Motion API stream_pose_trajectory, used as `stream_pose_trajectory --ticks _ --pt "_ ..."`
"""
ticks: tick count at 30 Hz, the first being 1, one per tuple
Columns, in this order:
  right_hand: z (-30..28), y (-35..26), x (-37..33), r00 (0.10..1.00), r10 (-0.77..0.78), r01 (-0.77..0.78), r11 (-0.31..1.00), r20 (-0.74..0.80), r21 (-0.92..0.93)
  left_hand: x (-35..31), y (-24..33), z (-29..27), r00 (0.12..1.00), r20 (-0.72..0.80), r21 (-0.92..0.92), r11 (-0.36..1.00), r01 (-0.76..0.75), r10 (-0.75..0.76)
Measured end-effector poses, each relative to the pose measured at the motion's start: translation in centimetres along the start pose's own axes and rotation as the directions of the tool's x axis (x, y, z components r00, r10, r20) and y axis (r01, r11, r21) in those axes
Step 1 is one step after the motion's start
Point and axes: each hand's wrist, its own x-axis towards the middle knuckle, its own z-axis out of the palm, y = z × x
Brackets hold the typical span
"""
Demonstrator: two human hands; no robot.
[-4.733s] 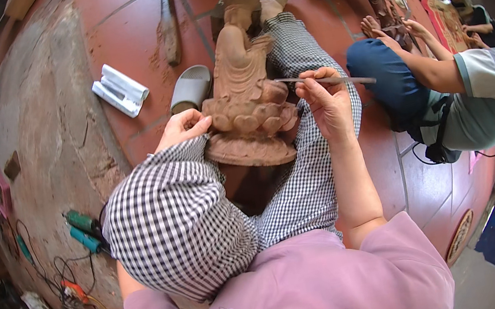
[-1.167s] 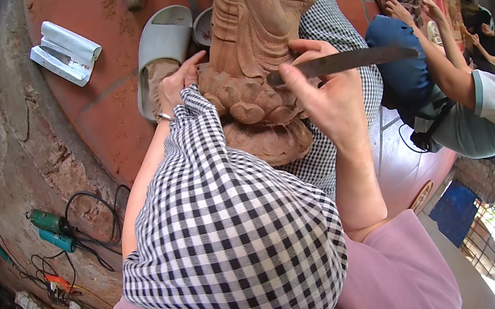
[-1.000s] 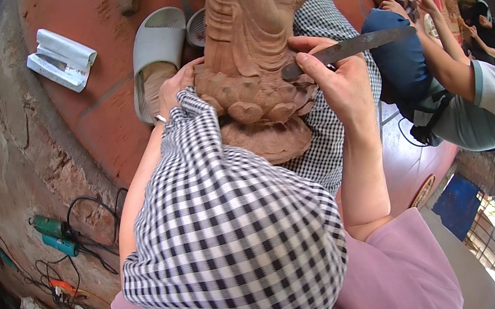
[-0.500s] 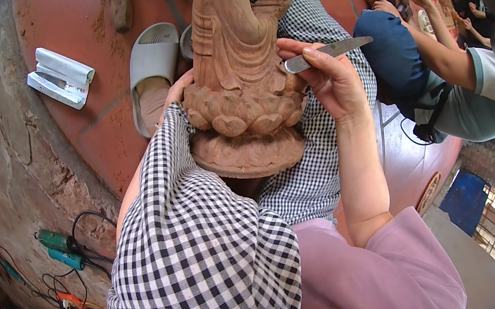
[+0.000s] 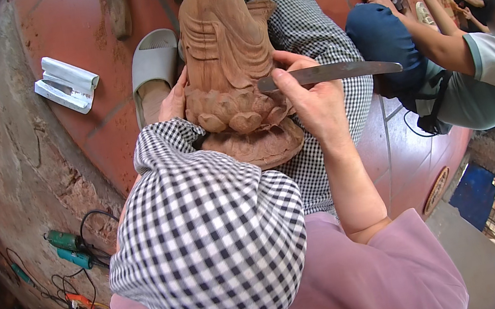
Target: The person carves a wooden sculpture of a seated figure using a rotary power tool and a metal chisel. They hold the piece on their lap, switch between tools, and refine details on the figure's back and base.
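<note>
A carved wooden statue (image 5: 222, 45) with draped robes and a lotus-petal base stands between my legs. My left hand (image 5: 174, 101) is closed against its left side near the petals, its palm partly hidden behind my checkered trouser knee. On the right, my right hand (image 5: 320, 99) grips a long flat metal blade (image 5: 357, 68) between thumb and fingers. The blade lies nearly level, its narrow tip pointing right and its other end in front of the statue just above the petals. My right fingertips reach behind the blade to the statue's right side.
A grey slipper (image 5: 154, 62) is on my left foot. An opened white-silver box (image 5: 67, 85) lies on the red tiles. Corded green power tools (image 5: 68, 247) rest on the concrete at left. Another person (image 5: 469, 80) sits close on the right.
My right hand has moved down and slightly left, bringing the blade in front of the statue. The blade has turned nearly level. My left hand has shifted slightly down beside the statue.
</note>
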Motion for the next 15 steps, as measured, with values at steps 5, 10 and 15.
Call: stream_pose_trajectory --ticks 5,10,15 --pt "-0.2 -0.7 0.5 0.999 0.023 -0.017 0.987 0.035 -0.163 -0.3 0.7 0.2 0.996 -0.038 0.195 0.978 -0.069 0.078" --pt "-1.4 -0.8 1.6 0.991 0.097 -0.093 0.994 0.091 -0.053 -0.5 1.1 -0.3 0.975 -0.083 0.480 0.866 -0.142 0.206" --pt "0.4 -0.2 0.6 0.993 -0.112 0.116 0.957 0.029 -0.268 -0.6 1.1 -0.8 0.946 -0.086 0.683 0.710 -0.172 0.312"
